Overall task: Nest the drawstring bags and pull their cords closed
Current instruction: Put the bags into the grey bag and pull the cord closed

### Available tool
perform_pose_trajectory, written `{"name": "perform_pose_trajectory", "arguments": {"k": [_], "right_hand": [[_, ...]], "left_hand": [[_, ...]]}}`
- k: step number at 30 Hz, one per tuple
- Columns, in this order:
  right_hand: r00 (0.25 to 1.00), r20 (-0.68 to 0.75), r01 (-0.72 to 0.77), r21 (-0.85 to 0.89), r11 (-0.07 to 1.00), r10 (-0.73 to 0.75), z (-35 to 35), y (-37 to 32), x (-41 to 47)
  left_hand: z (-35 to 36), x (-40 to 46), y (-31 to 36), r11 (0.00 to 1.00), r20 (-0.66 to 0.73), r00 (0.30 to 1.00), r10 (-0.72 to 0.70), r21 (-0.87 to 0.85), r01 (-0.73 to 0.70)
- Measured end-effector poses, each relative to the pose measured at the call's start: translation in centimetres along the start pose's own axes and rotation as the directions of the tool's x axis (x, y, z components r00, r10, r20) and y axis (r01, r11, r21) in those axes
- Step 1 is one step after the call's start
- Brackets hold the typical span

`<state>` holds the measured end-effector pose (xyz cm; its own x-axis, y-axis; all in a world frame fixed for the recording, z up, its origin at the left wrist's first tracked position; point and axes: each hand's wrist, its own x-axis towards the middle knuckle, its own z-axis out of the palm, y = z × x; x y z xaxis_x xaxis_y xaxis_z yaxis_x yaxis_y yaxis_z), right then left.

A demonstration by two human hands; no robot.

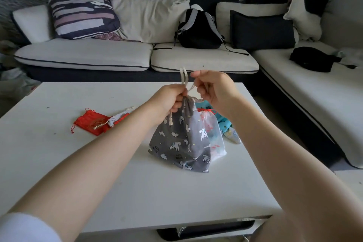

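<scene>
A grey unicorn-print drawstring bag (182, 143) stands on the white table (98, 173), its mouth gathered tight at the top. My left hand (169, 97) pinches the pale cord (184, 76) at the bag's neck. My right hand (213, 88) pinches the cord's other strand just right of the neck. Behind the grey bag lie a translucent white bag with a red cord (213, 133) and a teal patterned bag (222, 120). A small red pouch (92, 123) and a white-and-red bag (120, 119) lie to the left.
A white and dark sofa (88, 55) runs behind and to the right of the table, with cushions, a black backpack (198, 31) and a black pouch (312, 59) on it. The table's near edge has a dark opening (206, 230) below it.
</scene>
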<state>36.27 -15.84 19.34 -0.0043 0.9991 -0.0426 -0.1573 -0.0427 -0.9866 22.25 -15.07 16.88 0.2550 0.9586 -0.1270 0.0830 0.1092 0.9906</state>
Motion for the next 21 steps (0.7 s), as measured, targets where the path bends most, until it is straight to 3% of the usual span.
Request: {"name": "perform_pose_trajectory", "arguments": {"k": [2,5,7,9,11,14,16,18,21], "right_hand": [[0.984,-0.172,-0.055,-0.084,0.995,0.04,-0.8,0.5,0.5],[0.961,-0.255,-0.132,-0.089,0.987,0.105,-1.0,1.0,0.5],[0.977,-0.188,-0.104,-0.007,0.995,0.101,-0.3,0.5,0.1],[0.994,-0.079,-0.063,0.071,0.995,0.069,0.6,-0.5,-0.4],[1.0,0.01,-0.023,0.092,0.996,0.022,1.3,-1.2,-0.7],[1.0,0.027,0.015,0.064,0.998,-0.017,2.3,-1.4,-0.7],[1.0,0.007,0.021,-0.011,1.0,-0.021,2.5,-1.1,-0.4],[1.0,-0.024,-0.023,-0.247,0.969,0.017,2.2,-0.6,0.0],[1.0,-0.023,-0.01,-0.562,0.827,-0.004,1.6,0.6,0.0]], "left_hand": [[-0.2,0.1,-0.2,0.996,-0.014,0.997,-0.082,0.029,0.082],[0.5,-0.4,-0.6,0.929,-0.014,0.995,-0.103,0.355,0.101],[1.0,-0.7,-0.5,0.785,-0.033,0.998,-0.048,0.617,0.058],[1.2,-1.1,-0.3,0.647,-0.02,1.0,-0.009,0.762,0.021],[1.1,-1.5,-0.2,0.612,0.042,0.999,-0.008,0.79,-0.028],[1.1,-2.0,0.1,0.591,0.087,0.996,0.009,0.803,-0.075],[0.9,-1.9,0.1,0.628,0.084,0.996,0.029,0.774,-0.084],[0.3,-1.4,-0.2,0.714,0.109,0.993,0.05,0.692,-0.112],[-0.3,-1.3,-0.6,0.91,0.09,0.993,0.075,0.402,-0.105]]}}
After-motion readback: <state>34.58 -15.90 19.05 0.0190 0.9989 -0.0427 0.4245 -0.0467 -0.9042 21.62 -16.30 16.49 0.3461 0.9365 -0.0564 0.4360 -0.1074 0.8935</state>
